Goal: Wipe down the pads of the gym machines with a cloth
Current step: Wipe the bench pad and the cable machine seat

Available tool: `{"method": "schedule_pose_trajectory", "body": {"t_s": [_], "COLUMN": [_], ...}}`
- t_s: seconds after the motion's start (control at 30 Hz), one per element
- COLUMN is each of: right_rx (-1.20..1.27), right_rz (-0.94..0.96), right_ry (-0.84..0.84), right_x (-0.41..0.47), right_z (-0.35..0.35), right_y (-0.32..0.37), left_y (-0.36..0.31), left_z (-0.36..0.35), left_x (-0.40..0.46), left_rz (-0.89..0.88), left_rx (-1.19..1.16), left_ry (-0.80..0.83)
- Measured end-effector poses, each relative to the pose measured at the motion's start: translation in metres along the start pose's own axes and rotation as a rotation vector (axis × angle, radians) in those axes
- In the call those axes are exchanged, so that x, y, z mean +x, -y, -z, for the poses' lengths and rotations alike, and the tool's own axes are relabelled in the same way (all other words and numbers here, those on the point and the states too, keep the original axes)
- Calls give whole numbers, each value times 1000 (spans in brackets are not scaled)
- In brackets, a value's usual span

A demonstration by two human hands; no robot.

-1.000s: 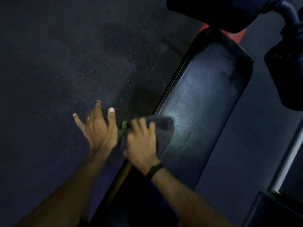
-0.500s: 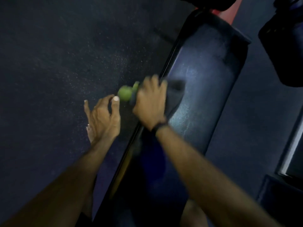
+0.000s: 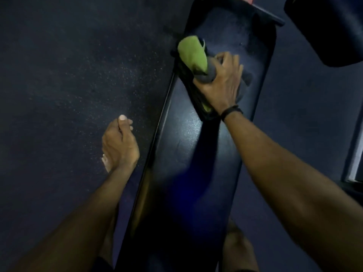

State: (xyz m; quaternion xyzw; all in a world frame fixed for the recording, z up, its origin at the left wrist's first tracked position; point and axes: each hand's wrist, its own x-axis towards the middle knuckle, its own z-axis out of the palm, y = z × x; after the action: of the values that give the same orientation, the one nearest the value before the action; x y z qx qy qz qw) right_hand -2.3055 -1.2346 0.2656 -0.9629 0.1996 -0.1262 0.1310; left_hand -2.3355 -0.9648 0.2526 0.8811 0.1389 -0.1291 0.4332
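A long dark blue bench pad [image 3: 198, 146] runs from the bottom middle up to the top right. My right hand [image 3: 222, 83] grips a bunched cloth [image 3: 193, 55], green on one side and grey on the other, and presses it on the pad's far part near its left edge. A black band circles that wrist. My left hand [image 3: 118, 143] hangs over the floor left of the pad, fingers loosely curled, holding nothing.
Dark speckled rubber floor [image 3: 78, 75] lies to the left. A second dark pad [image 3: 330, 30] hangs at the top right. A pale metal frame bar [image 3: 356, 154] stands at the right edge. My bare feet [image 3: 238, 244] show beside the bench at the bottom.
My right hand has slid the cloth along the pad from its near part to its far part. My left hand went from spread fingers to loosely curled and dropped back.
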Motion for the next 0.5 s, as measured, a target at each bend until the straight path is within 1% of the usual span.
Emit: {"method": "schedule_pose_trajectory", "body": {"t_s": [0.07,0.13,0.2,0.27,0.3,0.33,0.4,0.43,0.5], "right_rx": [-2,44,68,72,69,67,54,46,4], "right_rz": [-123,-146,-86,15,64,108,123,97,-21], "right_ry": [-28,55,180,239,247,237,182,142,13], "right_x": [-28,-97,-182,-243,-259,-261,-233,-208,-141], "right_z": [0,9,26,43,47,49,45,40,27], "right_y": [16,43,61,67,61,53,28,15,-9], "left_y": [-2,-4,-9,-10,-11,-11,-16,-18,-24], "left_z": [-10,-17,-24,-27,-29,-28,-32,-32,-35], "left_x": [-12,-21,-25,-25,-23,-21,-16,-13,-9], "left_rz": [14,21,24,6,-7,-15,-54,-82,-144], "left_rx": [-5,-4,7,5,4,7,32,50,88], "left_ry": [35,46,56,64,60,52,44,40,38]}}
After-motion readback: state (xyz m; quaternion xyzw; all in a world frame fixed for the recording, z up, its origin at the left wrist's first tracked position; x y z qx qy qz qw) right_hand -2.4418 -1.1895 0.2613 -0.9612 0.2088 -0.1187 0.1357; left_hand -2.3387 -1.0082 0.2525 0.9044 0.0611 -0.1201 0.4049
